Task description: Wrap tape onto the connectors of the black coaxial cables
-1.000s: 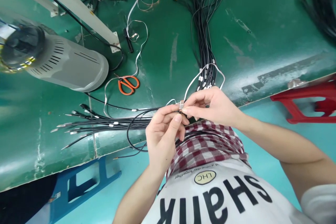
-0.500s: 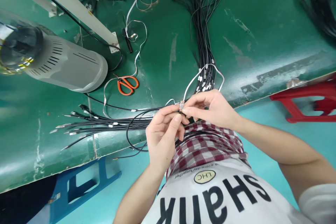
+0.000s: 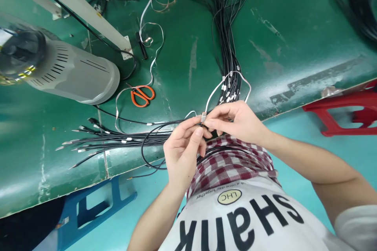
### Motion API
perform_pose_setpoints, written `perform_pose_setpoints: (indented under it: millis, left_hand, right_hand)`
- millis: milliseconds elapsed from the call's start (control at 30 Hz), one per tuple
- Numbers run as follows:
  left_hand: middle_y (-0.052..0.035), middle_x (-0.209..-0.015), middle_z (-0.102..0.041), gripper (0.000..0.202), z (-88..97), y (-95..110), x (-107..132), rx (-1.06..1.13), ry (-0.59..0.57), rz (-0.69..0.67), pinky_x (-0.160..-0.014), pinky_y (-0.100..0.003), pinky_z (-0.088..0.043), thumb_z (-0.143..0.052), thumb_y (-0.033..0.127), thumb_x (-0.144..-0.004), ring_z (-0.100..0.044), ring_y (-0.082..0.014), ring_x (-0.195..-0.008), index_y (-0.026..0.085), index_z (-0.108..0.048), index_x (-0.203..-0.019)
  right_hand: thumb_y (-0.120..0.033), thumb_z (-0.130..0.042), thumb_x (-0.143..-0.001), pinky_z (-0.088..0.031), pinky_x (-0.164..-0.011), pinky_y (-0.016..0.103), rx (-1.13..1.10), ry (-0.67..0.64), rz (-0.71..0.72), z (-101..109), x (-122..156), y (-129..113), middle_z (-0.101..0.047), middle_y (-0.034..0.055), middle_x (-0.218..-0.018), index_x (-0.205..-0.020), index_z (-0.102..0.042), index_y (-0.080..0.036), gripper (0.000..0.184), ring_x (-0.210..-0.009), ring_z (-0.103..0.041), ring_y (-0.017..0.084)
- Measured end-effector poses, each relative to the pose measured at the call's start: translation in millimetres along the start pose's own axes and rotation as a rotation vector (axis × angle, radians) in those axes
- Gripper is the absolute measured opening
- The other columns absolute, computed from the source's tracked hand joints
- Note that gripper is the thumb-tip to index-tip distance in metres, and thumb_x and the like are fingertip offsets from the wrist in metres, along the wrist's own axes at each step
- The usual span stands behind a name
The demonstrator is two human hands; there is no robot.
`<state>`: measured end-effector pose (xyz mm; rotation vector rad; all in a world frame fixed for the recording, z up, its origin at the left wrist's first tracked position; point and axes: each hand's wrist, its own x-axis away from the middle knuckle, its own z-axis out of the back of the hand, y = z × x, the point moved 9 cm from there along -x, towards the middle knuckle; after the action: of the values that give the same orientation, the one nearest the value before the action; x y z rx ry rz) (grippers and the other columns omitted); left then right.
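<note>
My left hand (image 3: pixel 182 147) is closed, its thumb and fingers pinching a black cable (image 3: pixel 165 124) near the table's front edge. My right hand (image 3: pixel 237 122) meets it fingertip to fingertip, closed on the end of a narrow white label strip (image 3: pixel 210 96). A small whitish label piece (image 3: pixel 203 117) sits between the two hands against the cable. From there the strip loops up over a cable bundle (image 3: pixel 228 43) with white tags and back down behind my right hand. The exact contact under my fingertips is hidden.
Orange-handled scissors (image 3: pixel 142 97) and a black pen (image 3: pixel 143 47) lie left on the green table (image 3: pixel 176 59). More cables (image 3: pixel 112 141) spread left; a grey machine (image 3: pixel 79 70) stands beyond. Another dark bundle (image 3: pixel 357 4) is far right. Blue (image 3: pixel 96 211) and red stools (image 3: pixel 347 113) flank me.
The view has shifted very slightly. My hands, the strip and the cable keep practically the same position and hold.
</note>
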<state>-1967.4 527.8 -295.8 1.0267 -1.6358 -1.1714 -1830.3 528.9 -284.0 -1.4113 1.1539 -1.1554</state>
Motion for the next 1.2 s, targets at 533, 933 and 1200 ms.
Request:
perform_pose_setpoints:
  millis: [533, 933, 1200]
  left_hand:
    - [-0.0021, -0.079, -0.067, 0.026, 0.0, 4, 3, -0.119, 0.011, -0.079, -0.042, -0.018, -0.041, -0.063, 0.022, -0.092, -0.051, -0.0055, -0.048, 0.021, -0.066, -0.119]
    - [-0.0063, -0.108, -0.072, 0.036, -3.8, 24, 16, -0.655, 0.0, -0.511, -0.077, -0.027, -0.059, -0.061, 0.01, -0.091, -0.072, -0.0158, -0.085, 0.022, -0.056, -0.125]
    - [-0.0061, -0.101, -0.076, 0.037, -14.5, 40, 31, -0.961, 0.203, -0.81, -0.08, -0.023, -0.06, -0.068, 0.003, -0.084, -0.075, -0.0156, -0.085, 0.017, -0.062, -0.118]
  right_hand:
    - [-0.022, -0.068, -0.087, -0.046, -0.053, 0.017, 0.023, 0.101, 0.104, -1, 5, 1, -0.068, 0.0007, -0.069, -0.08, -0.072, -0.013, 0.012, -0.059, -0.058, 0.007]
    - [-0.021, -0.071, -0.083, -0.043, -0.048, 0.017, -0.02, 0.142, 0.015, 2, 7, 13, -0.07, 0.0024, -0.067, -0.08, -0.073, -0.012, 0.01, -0.053, -0.054, 0.007]
    - [-0.023, -0.072, -0.082, -0.043, -0.049, 0.018, -0.046, 0.217, 0.025, 1, 10, 11, -0.064, 0.0, -0.063, -0.077, -0.071, -0.012, 0.013, -0.052, -0.052, 0.007]
